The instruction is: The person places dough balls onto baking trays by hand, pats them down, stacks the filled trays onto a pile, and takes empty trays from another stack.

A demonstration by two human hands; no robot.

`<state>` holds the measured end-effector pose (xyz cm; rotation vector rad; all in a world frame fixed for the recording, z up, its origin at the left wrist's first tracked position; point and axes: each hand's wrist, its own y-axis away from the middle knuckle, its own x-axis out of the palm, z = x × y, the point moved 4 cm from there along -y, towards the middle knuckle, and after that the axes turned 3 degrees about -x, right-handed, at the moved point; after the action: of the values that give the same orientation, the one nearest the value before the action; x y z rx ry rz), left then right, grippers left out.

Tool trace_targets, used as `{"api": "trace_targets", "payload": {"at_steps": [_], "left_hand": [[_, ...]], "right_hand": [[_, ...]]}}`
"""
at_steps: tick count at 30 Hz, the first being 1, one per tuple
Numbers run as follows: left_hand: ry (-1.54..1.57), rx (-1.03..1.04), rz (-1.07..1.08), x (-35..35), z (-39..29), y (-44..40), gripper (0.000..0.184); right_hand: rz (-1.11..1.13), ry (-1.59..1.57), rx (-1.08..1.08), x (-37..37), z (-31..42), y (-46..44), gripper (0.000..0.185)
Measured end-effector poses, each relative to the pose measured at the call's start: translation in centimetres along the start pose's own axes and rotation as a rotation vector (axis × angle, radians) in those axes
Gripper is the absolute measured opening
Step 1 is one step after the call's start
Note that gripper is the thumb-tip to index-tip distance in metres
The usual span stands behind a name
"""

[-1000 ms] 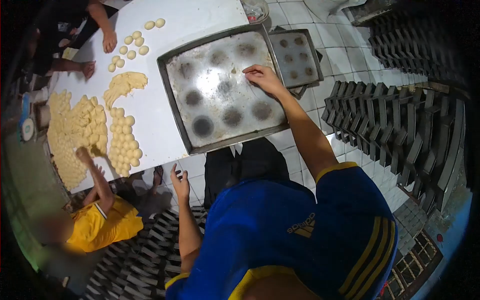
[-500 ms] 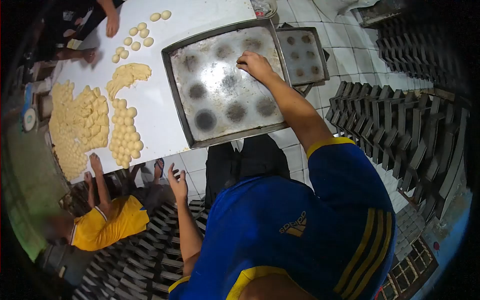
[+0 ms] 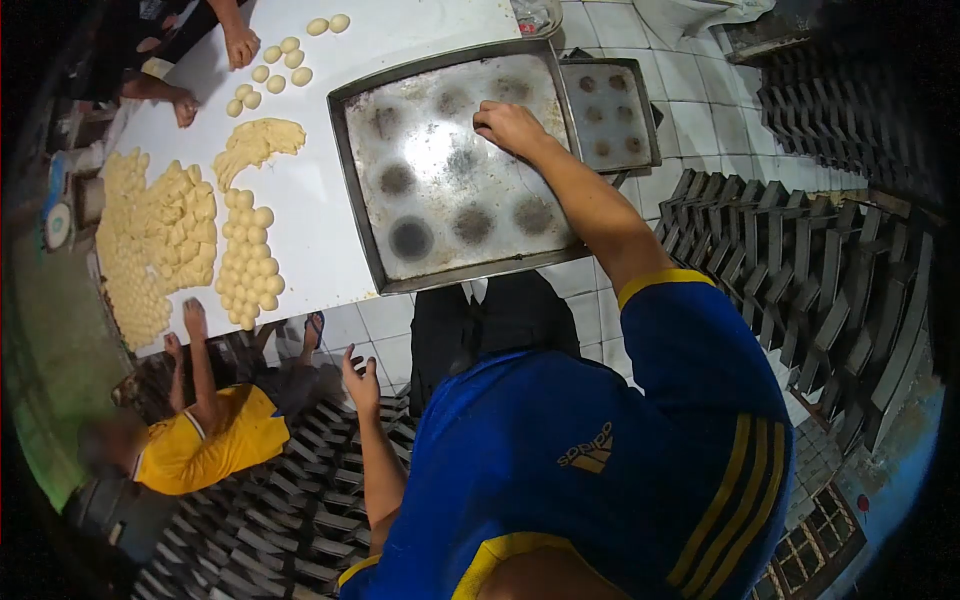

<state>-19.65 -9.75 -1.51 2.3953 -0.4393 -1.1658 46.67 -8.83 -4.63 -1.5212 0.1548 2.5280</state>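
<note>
A large square metal baking tray (image 3: 455,275) lies on the table edge in front of me, its flat bottom marked with several dark round stains. My right hand (image 3: 508,128) is over the tray's upper right part, fingers curled down towards the metal. Whatever its fingertips may hold is hidden. Off the table, below the tray's left corner, my left hand (image 3: 362,383) hangs in the air with its fingers apart and nothing in it.
Dough balls (image 3: 248,265), a loose dough strip (image 3: 262,143) and cut dough pieces (image 3: 165,230) lie on the white table (image 3: 325,235). Two people work there. A smaller tray (image 3: 607,115) stands at right. Stacked dark metal trays (image 3: 790,260) line the floor.
My right hand stays over nearly the same spot of the tray, fingers still curled. My left hand has dropped slightly. At the top left, the co-worker's hands have shifted a little.
</note>
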Motion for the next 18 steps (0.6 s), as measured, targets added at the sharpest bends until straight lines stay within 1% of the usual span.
{"api": "trace_targets", "payload": {"at_steps": [5,8,10,12,14,16,17,18], "left_hand": [[0.04,-0.026,0.024,-0.4,-3.1,0.3,0.064],[0.038,0.019,0.025,-0.1,-3.7,0.1,0.064],[0.042,-0.024,0.017,-0.4,-2.9,0.2,0.064],[0.051,-0.023,0.014,-0.5,-2.0,0.3,0.064],[0.037,-0.012,0.033,-0.7,-0.8,0.3,0.061],[0.035,0.02,0.048,-0.9,2.0,0.0,0.06],[0.025,0.045,0.062,-0.6,2.6,-0.3,0.058],[0.098,-0.06,0.069,-0.6,1.5,0.4,0.057]], "right_hand": [[0.037,-0.024,-0.009,-0.5,-0.1,-0.7,0.017],[0.016,0.052,-0.014,-1.9,-1.9,-1.8,0.019],[-0.522,-0.134,0.226,-5.4,-5.4,-1.9,0.026],[-0.868,-0.602,0.407,-9.1,-9.2,-0.5,0.029],[-0.98,-0.784,0.59,-15.4,-9.3,3.9,0.027],[-1.064,-0.842,0.576,-16.9,-14.0,9.0,0.033],[-1.052,-0.792,0.673,-16.9,-15.5,11.5,0.031],[-1.04,-0.739,0.775,-15.8,-17.3,14.7,0.029]]}}
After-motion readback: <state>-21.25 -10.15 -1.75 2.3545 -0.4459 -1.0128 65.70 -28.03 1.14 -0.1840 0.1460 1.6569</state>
